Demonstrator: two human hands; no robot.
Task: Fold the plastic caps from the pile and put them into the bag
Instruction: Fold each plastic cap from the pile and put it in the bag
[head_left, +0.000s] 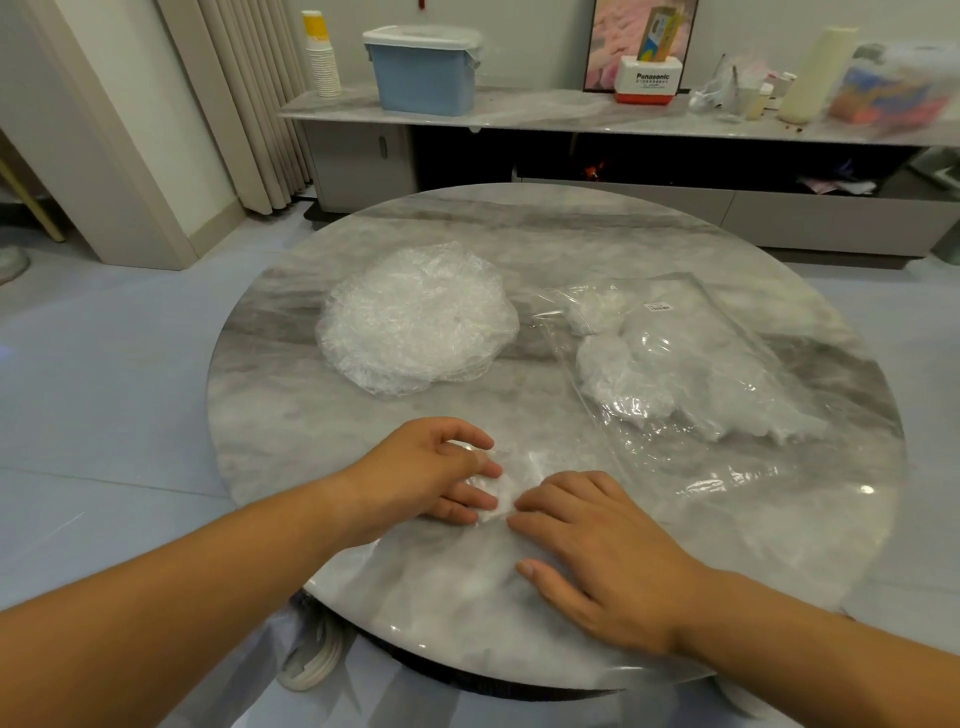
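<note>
A single clear plastic cap (501, 493) lies crumpled on the near part of the round marble table (519, 228), between my hands. My left hand (431, 475) has its fingers curled over the cap's bunched left side and holds it. My right hand (597, 545) lies flat on the cap's right side, fingers fairly straight, pressing it against the table. The pile of plastic caps (415, 317) sits as a round heap at the table's middle left. The clear bag (717, 364) lies at the right with several folded caps inside, its open end towards me.
Behind the table runs a low marble sideboard (519, 111) with a blue lidded box (423, 67), stacked paper cups (322, 57), a Panasonic box (649, 80) and other clutter. A white shoe (311, 660) lies on the floor under the table's near edge.
</note>
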